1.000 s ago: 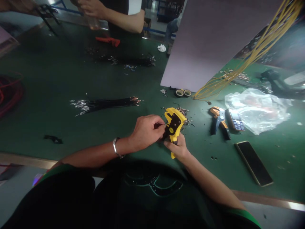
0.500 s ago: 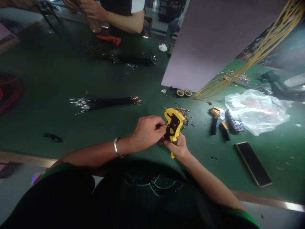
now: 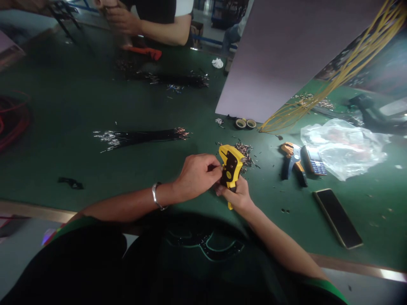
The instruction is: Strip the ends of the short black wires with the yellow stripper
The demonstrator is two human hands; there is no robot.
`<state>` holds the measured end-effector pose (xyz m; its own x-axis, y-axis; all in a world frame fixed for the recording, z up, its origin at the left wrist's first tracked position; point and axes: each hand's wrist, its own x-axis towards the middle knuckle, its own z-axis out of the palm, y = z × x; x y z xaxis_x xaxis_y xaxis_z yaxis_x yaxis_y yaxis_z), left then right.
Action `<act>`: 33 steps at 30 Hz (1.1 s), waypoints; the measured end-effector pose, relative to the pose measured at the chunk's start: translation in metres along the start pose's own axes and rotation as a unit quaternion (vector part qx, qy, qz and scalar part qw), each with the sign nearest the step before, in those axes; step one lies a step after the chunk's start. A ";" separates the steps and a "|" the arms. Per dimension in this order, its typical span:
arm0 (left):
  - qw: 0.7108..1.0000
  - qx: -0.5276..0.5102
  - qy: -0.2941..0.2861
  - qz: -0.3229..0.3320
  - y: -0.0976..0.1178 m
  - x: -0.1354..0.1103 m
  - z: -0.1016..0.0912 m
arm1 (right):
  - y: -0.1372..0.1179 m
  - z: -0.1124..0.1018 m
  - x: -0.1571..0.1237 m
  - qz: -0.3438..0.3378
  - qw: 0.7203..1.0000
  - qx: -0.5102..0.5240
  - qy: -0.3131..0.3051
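My right hand (image 3: 238, 195) grips the handle of a yellow wire stripper (image 3: 231, 169), which stands upright with its black jaw side facing me. My left hand (image 3: 195, 178) is pinched closed against the stripper's jaw side, apparently on a thin wire, though the fingers mostly hide it. A small heap of cut wire bits (image 3: 243, 154) lies just beyond the tool. To the left lies a long bundle of black wires (image 3: 140, 136) with bare silver ends.
On the green bench mat (image 3: 63, 106) lie a second wire stripper (image 3: 292, 163), a keypad phone (image 3: 313, 160), a smartphone (image 3: 338, 218), a plastic bag (image 3: 343, 149) and tape rolls (image 3: 245, 123). Yellow wires (image 3: 295, 112) hang at right. A co-worker's hands (image 3: 122, 19) are at the far side.
The yellow stripper has turned slightly, its top now leaning further left. My hands stay nearly in place. The co-worker's hands have moved up and further away.
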<state>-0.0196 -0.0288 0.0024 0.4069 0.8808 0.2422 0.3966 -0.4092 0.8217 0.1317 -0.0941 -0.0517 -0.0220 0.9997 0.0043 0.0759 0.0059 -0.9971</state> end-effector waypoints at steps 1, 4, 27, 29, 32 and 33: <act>1.000 -0.003 0.000 -0.001 0.000 0.000 0.000 | 0.000 0.000 0.000 0.002 1.000 -0.004 0.002; 1.000 -0.014 -0.003 -0.006 -0.001 0.000 0.001 | 0.000 0.001 -0.001 0.007 1.000 -0.010 0.009; 0.999 -0.035 -0.019 -0.032 0.000 0.001 0.002 | -0.004 0.005 -0.001 0.038 0.999 0.011 0.032; 0.998 -0.039 -0.022 -0.033 0.000 0.001 0.001 | -0.005 0.005 -0.001 0.045 0.998 0.014 0.035; 0.998 -0.045 -0.021 -0.032 -0.001 0.001 0.001 | -0.005 0.005 -0.001 0.040 0.998 0.004 0.037; 0.998 -0.047 -0.022 -0.033 -0.001 0.001 0.001 | -0.004 0.004 -0.001 0.035 0.999 -0.002 0.039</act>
<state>-0.0185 -0.0276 0.0013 0.4193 0.8929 0.1641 0.3465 -0.3245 0.8802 0.1270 -0.0952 -0.0483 0.0619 0.9963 -0.0593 0.0782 -0.0641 -0.9949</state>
